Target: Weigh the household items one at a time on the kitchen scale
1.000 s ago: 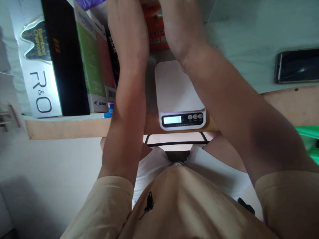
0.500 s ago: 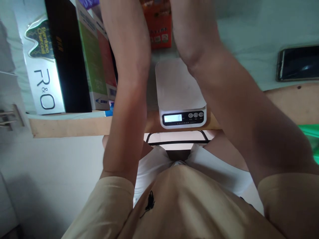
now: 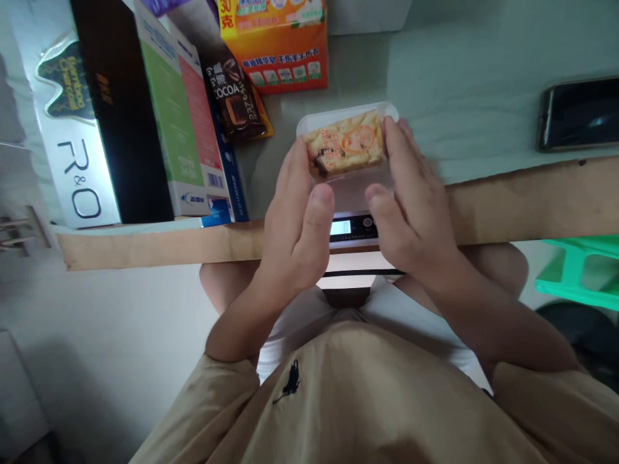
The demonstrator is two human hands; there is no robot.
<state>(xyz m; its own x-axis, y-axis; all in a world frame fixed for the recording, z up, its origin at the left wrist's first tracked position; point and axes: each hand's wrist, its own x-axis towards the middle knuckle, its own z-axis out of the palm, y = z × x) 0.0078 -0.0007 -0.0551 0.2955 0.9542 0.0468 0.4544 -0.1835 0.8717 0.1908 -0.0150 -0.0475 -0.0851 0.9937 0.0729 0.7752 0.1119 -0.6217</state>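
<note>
A wrapped snack point(image 3: 345, 145), pale yellow and lumpy under clear film with orange print, is over the far part of a white kitchen scale point(image 3: 351, 196). My left hand point(image 3: 302, 222) has its fingertips against the snack's left end. At its right end are the fingers of my right hand point(image 3: 416, 200), so the snack is held between the two hands. Both thumbs point forward, apart from each other, above the near part of the scale. Between them shows the lit display point(image 3: 340, 227). Whether the snack touches the scale plate, I cannot tell.
Boxes stand in a row at the left: a silver one point(image 3: 80, 174), a black one point(image 3: 123, 116) and a green-and-pink one point(image 3: 178, 129). Beside them are a brown cocoa snack pack point(image 3: 236, 103) and an orange pack point(image 3: 290, 58). A phone point(image 3: 585, 116) lies right; a green stool point(image 3: 575, 274) stands below.
Both arms were stretched far forward, with the hands out of sight. Now the hands are back over the scale with the wrapped snack between them, and the orange pack is in fuller view.
</note>
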